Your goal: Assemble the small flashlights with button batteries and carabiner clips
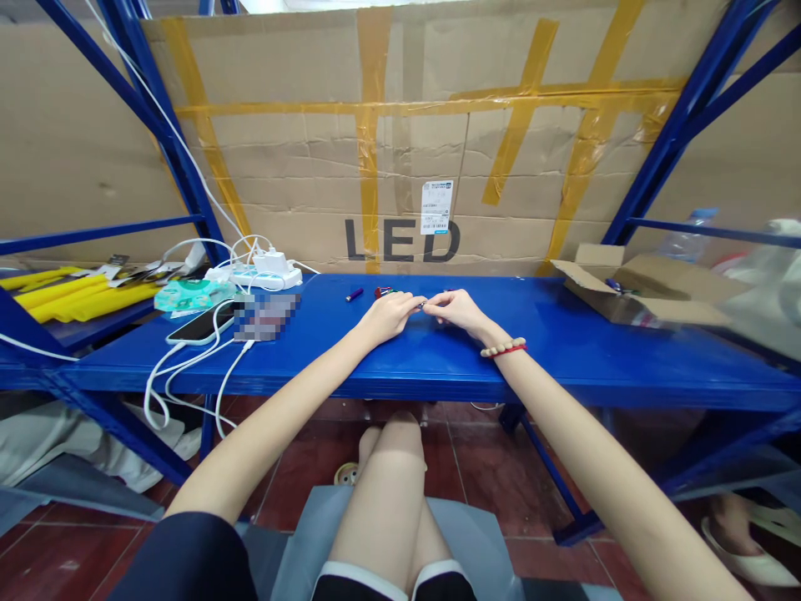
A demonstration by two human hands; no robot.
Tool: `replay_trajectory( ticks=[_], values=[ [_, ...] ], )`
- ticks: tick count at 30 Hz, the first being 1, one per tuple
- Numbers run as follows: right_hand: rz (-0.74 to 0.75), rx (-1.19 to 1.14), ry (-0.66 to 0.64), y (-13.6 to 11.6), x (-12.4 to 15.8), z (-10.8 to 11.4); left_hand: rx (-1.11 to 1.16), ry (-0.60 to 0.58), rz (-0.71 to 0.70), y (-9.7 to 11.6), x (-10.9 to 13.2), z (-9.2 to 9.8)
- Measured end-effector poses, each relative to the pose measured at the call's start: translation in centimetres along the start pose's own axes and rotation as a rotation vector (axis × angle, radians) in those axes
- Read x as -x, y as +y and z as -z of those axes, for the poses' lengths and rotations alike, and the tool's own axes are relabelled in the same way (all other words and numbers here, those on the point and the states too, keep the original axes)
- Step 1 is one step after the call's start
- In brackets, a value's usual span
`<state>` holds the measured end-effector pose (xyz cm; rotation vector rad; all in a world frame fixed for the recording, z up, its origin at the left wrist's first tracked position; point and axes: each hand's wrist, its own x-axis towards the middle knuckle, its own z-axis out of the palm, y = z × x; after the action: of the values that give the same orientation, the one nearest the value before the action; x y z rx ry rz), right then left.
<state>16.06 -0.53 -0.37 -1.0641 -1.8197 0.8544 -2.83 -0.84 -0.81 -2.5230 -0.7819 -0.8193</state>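
My left hand (389, 315) and my right hand (461, 310) meet above the blue table (551, 367), fingertips pinched together. Between them is a tiny dark, shiny piece (421, 305), mostly covered by the fingers, and its kind cannot be made out. Just behind my left hand lie small red and green items (384, 292), partly hidden. A short purple cylinder (354, 295) with a pale end rests to their left. Beaded and red bracelets (504, 347) circle my right wrist.
An opened cardboard box (638, 292) stands on the right. At left are a phone (204, 324) with white cables, a power strip (266, 271), a teal packet (193, 294) and yellow-handled items (93, 296). A large taped carton (300, 184) rises behind, between blue posts.
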Motion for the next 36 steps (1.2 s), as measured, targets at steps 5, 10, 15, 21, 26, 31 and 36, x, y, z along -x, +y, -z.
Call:
replay_trajectory(
  ticks=[5,10,15,21,26,31,36],
  values=[
    [0.015,0.007,0.054,-0.16,-0.25,-0.23,0.032,-0.024,0.126,0.09,-0.24,-0.43],
    [0.181,0.089,0.152,0.22,-0.77,-0.24,0.083,-0.049,0.294,0.19,-0.29,-0.65],
    [0.295,0.193,0.161,0.66,-0.75,-0.08,0.113,-0.064,0.356,0.32,-0.33,-0.43],
    [0.331,0.258,0.202,0.75,-0.88,-0.03,0.155,-0.083,0.307,0.28,-0.39,-0.41],
    [0.34,0.257,0.199,0.79,-0.9,0.02,0.164,-0.103,0.279,0.09,-0.32,-0.53],
    [0.331,0.235,0.179,0.59,-0.63,0.23,0.132,-0.13,0.214,0.07,-0.09,-0.41],
    [0.33,0.256,0.166,0.56,-0.58,0.41,0.076,-0.161,0.182,0.36,0.01,-0.09]
  ],
)
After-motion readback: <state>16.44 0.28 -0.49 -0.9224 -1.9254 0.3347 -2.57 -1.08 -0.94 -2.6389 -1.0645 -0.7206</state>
